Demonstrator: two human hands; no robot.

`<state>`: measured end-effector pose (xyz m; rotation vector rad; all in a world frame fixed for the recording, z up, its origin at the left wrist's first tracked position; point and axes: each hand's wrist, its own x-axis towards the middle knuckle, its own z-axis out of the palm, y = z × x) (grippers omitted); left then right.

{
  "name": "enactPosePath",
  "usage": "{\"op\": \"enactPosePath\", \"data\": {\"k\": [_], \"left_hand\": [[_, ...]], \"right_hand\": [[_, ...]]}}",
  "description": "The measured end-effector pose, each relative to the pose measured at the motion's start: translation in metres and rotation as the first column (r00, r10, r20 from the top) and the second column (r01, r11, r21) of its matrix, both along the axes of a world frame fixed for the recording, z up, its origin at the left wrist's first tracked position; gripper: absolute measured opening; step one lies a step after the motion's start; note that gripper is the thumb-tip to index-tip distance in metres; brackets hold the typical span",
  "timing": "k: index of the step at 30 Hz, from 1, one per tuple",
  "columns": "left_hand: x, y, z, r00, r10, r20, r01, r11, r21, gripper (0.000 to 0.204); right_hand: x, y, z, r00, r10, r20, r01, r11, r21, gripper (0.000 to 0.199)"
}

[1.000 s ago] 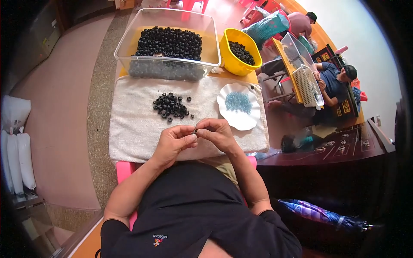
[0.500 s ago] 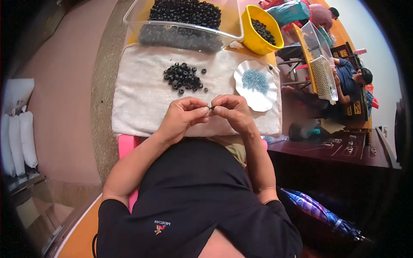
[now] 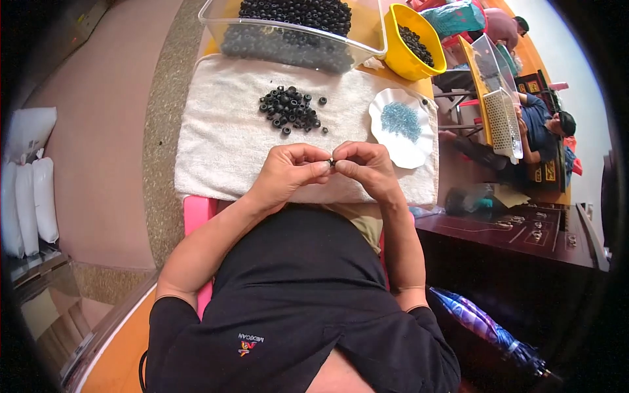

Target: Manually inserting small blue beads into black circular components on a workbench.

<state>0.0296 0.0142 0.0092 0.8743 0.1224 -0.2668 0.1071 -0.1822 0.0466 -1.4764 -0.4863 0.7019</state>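
White towelling covers the counter (image 3: 216, 167) in front of the seated person, and the floor to the left is pinkish, with pale sacks against the wall. From the head view, both hands meet over the near edge of the towel: the left hand (image 3: 288, 171) and the right hand (image 3: 367, 167) are closed to a fingertip pinch, sharing one small dark ring (image 3: 331, 161) between them. A loose pile of black rings (image 3: 291, 110) lies further out on the towel, a white plate of pale blue beads (image 3: 401, 123) to its right, and behind them a clear tub (image 3: 295, 36) and a yellow bowl (image 3: 413, 42) hold more black pieces. It looks like the fitting step, one small piece going into the ring. Next would call for steady fingertips and a fresh ring from the pile.
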Motion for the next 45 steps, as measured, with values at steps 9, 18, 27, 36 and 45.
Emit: {"op": "enactPosePath", "data": {"k": [9, 18, 27, 36, 45], "left_hand": [[0.003, 0.000, 0.001, 0.996, -0.003, 0.093, -0.005, 0.996, 0.084, 0.014], [0.003, 0.001, -0.001, 0.995, -0.052, 0.088, 0.042, 0.993, 0.111, 0.015], [0.004, 0.002, -0.002, 0.995, -0.038, 0.089, 0.030, 0.996, 0.082, 0.013], [0.003, 0.000, -0.003, 0.995, -0.020, 0.099, 0.013, 0.998, 0.068, 0.011], [0.001, -0.002, -0.001, 0.998, 0.062, 0.000, -0.062, 0.998, -0.018, 0.013]], "right_hand": [[0.001, -0.002, 0.002, 1.000, 0.029, 0.000, -0.029, 0.999, -0.025, 0.009], [0.003, -0.003, 0.004, 0.994, 0.082, -0.067, -0.083, 0.996, -0.013, 0.010], [0.000, 0.001, 0.001, 0.999, 0.051, -0.014, -0.052, 0.996, -0.069, 0.008], [-0.009, 0.003, -0.016, 0.979, -0.096, 0.182, 0.092, 0.995, 0.030, 0.008], [-0.029, 0.021, -0.018, 0.485, -0.277, 0.829, 0.314, 0.941, 0.130, 0.024]]}}
